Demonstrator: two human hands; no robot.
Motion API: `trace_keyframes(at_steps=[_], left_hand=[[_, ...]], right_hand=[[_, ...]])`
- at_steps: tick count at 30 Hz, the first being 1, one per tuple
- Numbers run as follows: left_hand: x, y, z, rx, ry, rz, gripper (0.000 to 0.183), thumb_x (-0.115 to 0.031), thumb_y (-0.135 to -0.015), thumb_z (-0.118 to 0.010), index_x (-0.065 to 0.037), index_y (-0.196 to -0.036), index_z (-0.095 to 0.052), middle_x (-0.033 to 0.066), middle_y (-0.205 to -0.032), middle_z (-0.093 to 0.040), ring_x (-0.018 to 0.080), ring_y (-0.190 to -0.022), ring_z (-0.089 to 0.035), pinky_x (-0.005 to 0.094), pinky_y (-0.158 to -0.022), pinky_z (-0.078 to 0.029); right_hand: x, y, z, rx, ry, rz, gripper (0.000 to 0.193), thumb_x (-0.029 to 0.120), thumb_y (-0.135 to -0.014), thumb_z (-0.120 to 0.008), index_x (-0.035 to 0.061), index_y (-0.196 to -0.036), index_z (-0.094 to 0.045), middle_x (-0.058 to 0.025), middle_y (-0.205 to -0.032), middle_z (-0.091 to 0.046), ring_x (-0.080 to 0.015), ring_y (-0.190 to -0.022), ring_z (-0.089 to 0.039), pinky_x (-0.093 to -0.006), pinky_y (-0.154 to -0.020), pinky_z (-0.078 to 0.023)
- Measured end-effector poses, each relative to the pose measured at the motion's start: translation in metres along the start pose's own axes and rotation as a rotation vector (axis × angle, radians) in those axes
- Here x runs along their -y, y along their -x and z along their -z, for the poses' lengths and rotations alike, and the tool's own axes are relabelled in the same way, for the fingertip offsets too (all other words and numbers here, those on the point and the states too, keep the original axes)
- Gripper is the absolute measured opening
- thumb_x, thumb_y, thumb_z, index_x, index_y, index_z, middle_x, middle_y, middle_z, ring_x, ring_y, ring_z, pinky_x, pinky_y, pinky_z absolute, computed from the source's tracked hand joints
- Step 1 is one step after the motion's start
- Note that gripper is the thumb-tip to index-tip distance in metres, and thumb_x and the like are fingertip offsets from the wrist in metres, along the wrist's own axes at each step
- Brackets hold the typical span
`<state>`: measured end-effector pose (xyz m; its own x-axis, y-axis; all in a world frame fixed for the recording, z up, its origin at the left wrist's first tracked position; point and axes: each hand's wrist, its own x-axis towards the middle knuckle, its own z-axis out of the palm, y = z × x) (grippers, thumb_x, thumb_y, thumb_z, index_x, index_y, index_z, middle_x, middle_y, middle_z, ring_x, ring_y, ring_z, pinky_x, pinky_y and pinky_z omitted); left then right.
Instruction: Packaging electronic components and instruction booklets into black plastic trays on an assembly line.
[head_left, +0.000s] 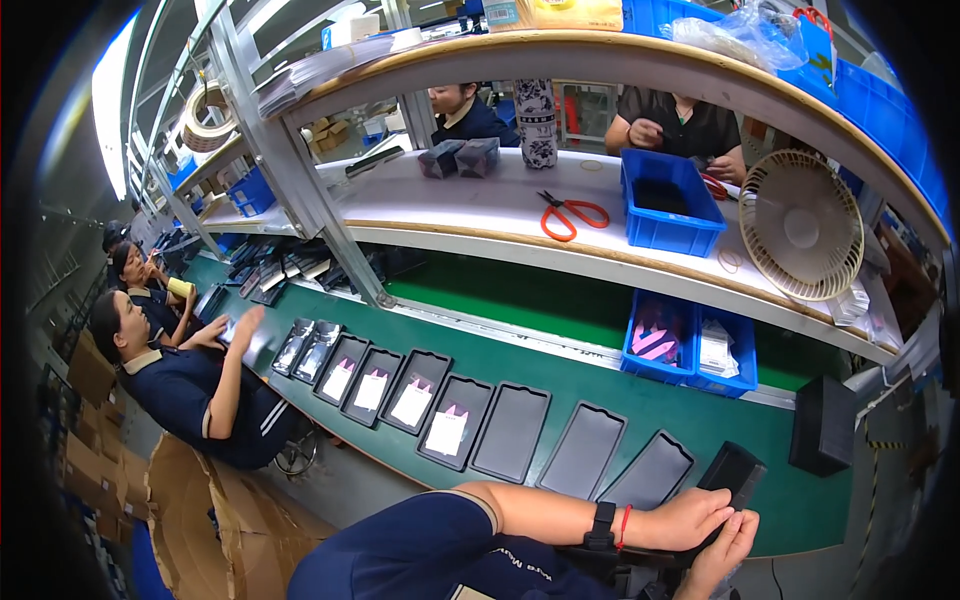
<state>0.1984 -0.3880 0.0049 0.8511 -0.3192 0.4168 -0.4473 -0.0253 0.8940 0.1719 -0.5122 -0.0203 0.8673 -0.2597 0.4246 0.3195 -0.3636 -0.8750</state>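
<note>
My left hand (692, 518), with a dark watch and a red string on its wrist, is closed at the near end of a black plastic tray (737, 470). Beside it, my right hand (728, 553) has its fingers pinched together, almost touching the left fingertips. What lies between the fingers is mostly hidden. To the left, a row of shallow black trays runs along the green bench. The nearest tray (650, 470) lies at an angle, and this one, a second tray (583, 445) and a third tray (511, 430) hold nothing. Farther trays hold white cards (447, 430) with pink pieces.
A black box (823, 425) stands at the bench's right end. Blue bins (725, 370) sit under the shelf (480, 235). On it are red-handled scissors (572, 214), a blue crate (672, 230) and a round fan (803, 228). Co-workers sit left and opposite. An opened carton (205, 510) stands left.
</note>
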Motion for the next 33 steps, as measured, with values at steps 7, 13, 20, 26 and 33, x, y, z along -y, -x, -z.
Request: trace_keyframes(at_steps=[7,13,20,26,33], left_hand=[[-0.002,-0.005,-0.009,-0.072,0.021,0.040,0.027,-0.016,-0.092,-0.047,0.000,-0.072,-0.040,0.0171,-0.056,-0.045,0.0372,-0.054,-0.046,0.0422,-0.050,-0.034],[0.040,-0.011,-0.031,0.258,-0.365,0.227,0.026,-0.024,-0.087,-0.056,0.000,-0.077,-0.053,0.0191,-0.067,-0.056,0.0413,-0.072,-0.056,0.0502,-0.063,-0.040],[0.029,-0.001,-0.001,0.667,-0.720,0.080,0.041,-0.029,-0.078,-0.065,-0.005,-0.110,-0.056,0.0215,-0.121,-0.043,0.0407,-0.126,-0.031,0.0649,-0.101,-0.017],[0.040,0.010,0.021,0.745,-0.708,0.170,0.046,-0.032,-0.085,-0.059,-0.010,-0.122,-0.045,0.0238,-0.138,-0.028,0.0418,-0.137,-0.010,0.0712,-0.099,-0.011],[0.045,0.022,0.045,0.700,-0.748,0.190,0.040,-0.030,-0.088,-0.054,-0.013,-0.123,-0.045,0.0211,-0.139,-0.027,0.0398,-0.137,-0.008,0.0710,-0.101,-0.008]], right_hand=[[0.000,-0.002,0.058,-0.264,0.202,-0.163,0.026,0.021,-0.095,-0.047,-0.0042,-0.093,-0.053,-0.0137,-0.086,-0.054,-0.0235,-0.078,-0.048,-0.0356,-0.073,-0.043],[-0.003,-0.005,0.096,-0.394,0.436,-0.110,0.030,0.023,-0.095,-0.047,-0.0064,-0.094,-0.056,-0.0189,-0.085,-0.057,-0.0269,-0.077,-0.052,-0.0378,-0.075,-0.044],[-0.024,0.003,0.100,-0.417,0.338,-0.082,0.028,0.022,-0.094,-0.051,-0.0051,-0.090,-0.054,-0.0149,-0.082,-0.055,-0.0224,-0.074,-0.048,-0.0342,-0.072,-0.043],[-0.030,-0.004,0.089,-0.399,0.229,-0.095,0.027,0.021,-0.094,-0.052,-0.0050,-0.089,-0.053,-0.0124,-0.082,-0.054,-0.0201,-0.075,-0.047,-0.0331,-0.073,-0.043],[-0.015,-0.010,0.072,-0.320,0.240,-0.111,0.026,0.020,-0.095,-0.050,-0.0050,-0.091,-0.054,-0.0130,-0.084,-0.055,-0.0203,-0.077,-0.048,-0.0327,-0.073,-0.043]])
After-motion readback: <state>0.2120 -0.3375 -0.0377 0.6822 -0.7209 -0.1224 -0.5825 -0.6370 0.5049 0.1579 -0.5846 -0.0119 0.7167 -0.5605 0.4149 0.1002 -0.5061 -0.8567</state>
